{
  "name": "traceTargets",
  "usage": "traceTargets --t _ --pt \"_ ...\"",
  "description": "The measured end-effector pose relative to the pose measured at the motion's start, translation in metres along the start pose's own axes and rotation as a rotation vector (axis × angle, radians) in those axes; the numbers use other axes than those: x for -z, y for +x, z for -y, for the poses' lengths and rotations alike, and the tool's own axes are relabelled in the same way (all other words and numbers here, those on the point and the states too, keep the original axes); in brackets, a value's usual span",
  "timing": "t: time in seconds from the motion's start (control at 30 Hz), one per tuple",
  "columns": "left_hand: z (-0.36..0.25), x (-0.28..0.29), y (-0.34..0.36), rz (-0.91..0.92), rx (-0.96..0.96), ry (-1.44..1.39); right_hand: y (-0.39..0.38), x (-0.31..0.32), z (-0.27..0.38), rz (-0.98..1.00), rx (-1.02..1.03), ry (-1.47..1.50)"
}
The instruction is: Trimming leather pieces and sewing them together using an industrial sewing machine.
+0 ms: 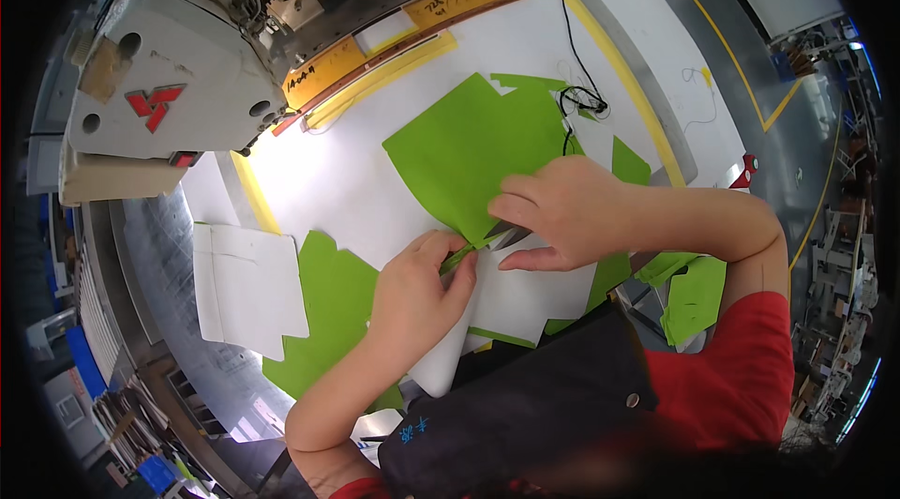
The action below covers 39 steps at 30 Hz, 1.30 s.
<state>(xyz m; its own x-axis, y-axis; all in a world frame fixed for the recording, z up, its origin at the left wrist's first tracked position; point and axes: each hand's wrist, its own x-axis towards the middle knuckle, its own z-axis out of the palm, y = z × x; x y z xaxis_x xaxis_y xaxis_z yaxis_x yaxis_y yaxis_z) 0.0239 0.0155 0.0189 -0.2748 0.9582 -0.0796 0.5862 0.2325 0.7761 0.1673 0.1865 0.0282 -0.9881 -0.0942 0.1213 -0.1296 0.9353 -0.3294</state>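
My left hand (424, 281) pinches the edge of a green sheet piece (478, 147) between thumb and fingers, near the middle of the table. Close beside it, my right hand (567, 210) is closed round small thread snips (509, 237); only part of their grey metal shows, and the fingers hide the rest. The snips are at the pinched green edge. Below the hands lie sheet pieces with white faces (539, 288) and green edges. Another green piece (337, 297) lies by my left forearm, partly under a white piece (248, 283).
A sewing machine head (169, 86) stands at the upper left. Yellow-taped guide strips (375, 53) cross the far side of the white table (319, 175). A black cord (568, 21) hangs down towards my right hand. More green pieces (694, 297) sit at the right, below my right forearm.
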Motion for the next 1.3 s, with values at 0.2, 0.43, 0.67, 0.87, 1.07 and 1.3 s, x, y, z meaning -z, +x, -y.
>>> traceTargets --t 0.2,0.43,0.67,0.87,1.07,1.3 --pt "-0.009 0.004 -0.002 -0.005 0.041 0.015 0.008 0.005 0.016 0.059 -0.005 -0.039" --pt "-0.01 0.003 -0.002 -0.009 0.022 0.018 0.01 0.002 0.016 0.128 0.054 -0.15" --pt "-0.012 0.003 -0.002 -0.004 0.012 0.01 0.012 0.005 0.021 0.13 0.121 -0.271" --pt "-0.008 0.003 -0.004 -0.002 -0.025 -0.002 0.012 0.003 0.019 0.132 0.112 -0.225" --pt "-0.004 0.006 -0.011 -0.008 -0.031 -0.08 0.008 -0.003 0.008 -0.073 0.159 -0.036" --pt "0.005 0.022 -0.024 -0.009 0.077 -0.046 0.002 -0.016 -0.013 -0.238 0.417 -0.146"
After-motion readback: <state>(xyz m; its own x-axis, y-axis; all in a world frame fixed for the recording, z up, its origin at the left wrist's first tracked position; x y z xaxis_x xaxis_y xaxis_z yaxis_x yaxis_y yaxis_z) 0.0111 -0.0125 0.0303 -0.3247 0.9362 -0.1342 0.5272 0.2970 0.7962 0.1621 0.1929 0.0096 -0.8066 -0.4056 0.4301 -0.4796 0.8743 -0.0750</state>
